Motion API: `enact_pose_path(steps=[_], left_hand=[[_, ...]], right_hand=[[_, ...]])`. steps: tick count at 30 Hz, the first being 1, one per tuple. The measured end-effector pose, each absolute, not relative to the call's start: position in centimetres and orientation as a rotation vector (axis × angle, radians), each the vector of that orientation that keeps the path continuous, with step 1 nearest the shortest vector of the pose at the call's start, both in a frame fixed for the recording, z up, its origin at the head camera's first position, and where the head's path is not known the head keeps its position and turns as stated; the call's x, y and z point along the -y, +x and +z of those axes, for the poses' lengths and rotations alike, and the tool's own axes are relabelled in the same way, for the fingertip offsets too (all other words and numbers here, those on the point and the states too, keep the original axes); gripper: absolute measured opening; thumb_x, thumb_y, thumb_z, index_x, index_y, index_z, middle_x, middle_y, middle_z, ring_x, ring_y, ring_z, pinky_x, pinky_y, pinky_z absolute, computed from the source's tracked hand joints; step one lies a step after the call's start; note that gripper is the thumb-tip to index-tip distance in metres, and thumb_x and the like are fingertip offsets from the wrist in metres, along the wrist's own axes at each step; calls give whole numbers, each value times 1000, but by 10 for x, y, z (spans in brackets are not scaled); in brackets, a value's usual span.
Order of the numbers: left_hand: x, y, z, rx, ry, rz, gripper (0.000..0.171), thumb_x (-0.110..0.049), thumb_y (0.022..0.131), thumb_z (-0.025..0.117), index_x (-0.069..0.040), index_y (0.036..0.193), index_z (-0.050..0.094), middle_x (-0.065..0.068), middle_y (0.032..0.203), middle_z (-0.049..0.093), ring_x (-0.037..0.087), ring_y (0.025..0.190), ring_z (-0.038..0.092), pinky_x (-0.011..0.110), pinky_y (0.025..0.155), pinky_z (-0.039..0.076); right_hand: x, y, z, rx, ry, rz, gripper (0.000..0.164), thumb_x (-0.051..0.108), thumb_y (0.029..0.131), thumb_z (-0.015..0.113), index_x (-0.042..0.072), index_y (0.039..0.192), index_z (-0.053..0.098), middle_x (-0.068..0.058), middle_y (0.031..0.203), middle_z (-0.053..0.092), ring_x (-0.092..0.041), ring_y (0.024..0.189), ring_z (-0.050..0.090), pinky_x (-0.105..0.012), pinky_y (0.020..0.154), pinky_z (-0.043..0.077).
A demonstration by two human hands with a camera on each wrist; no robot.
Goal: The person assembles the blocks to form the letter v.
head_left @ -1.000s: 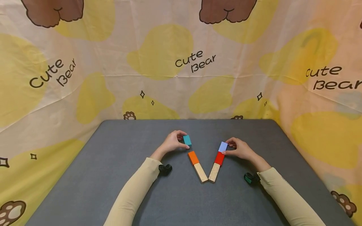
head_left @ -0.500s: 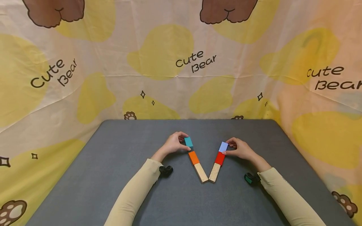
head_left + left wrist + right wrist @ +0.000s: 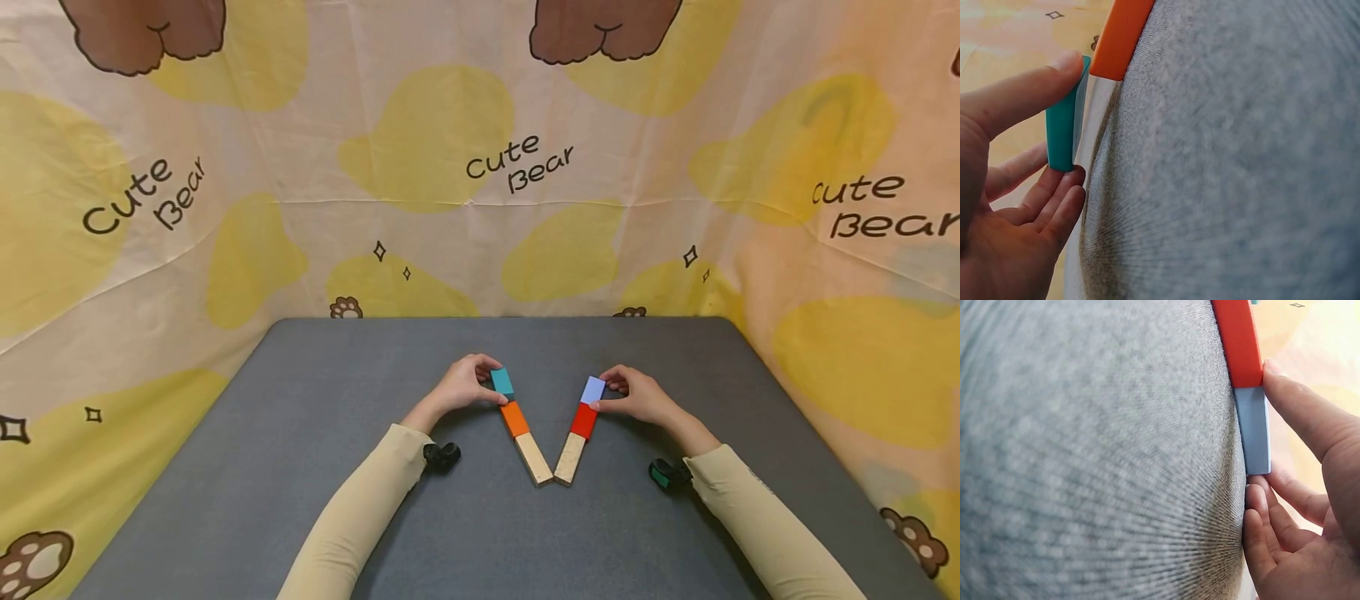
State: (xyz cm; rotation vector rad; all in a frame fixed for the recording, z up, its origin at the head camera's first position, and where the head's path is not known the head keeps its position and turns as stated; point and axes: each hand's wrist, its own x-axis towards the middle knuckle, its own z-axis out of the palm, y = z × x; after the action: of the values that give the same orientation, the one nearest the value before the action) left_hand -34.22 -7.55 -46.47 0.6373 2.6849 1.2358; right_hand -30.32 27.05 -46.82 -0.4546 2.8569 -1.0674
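My left hand pinches a teal block by its ends, thumb at one end and fingers at the other. In the left wrist view the teal block stands off the grey cloth, near the end of an orange block. That orange block lies against a plain wooden block. My right hand holds a light blue block at its far end, thumb by the joint with a red block. Light blue and red meet end to end in the right wrist view.
A second wooden block continues the red one; both wooden blocks meet at their near ends, so the rows form a V. They lie on a grey table. A printed cloth hangs behind and at the sides.
My left hand has brought the teal block toward me and slightly right, closing the gap to the orange block. The right hand and the other blocks stay where they were.
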Motion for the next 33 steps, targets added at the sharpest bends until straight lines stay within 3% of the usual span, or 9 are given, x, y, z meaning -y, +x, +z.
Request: enact_pose_path(steps=[33], left_hand=[[77, -340, -465, -2684, 732, 1154, 60, -33, 71, 84, -11, 122, 62, 9, 114, 57, 21, 101, 57, 37, 92, 47]], right_hand=[[-269, -303, -467, -2856, -446, -1065, 62, 41, 77, 77, 1, 119, 56, -20, 118, 58, -34, 108, 56, -51, 96, 44]])
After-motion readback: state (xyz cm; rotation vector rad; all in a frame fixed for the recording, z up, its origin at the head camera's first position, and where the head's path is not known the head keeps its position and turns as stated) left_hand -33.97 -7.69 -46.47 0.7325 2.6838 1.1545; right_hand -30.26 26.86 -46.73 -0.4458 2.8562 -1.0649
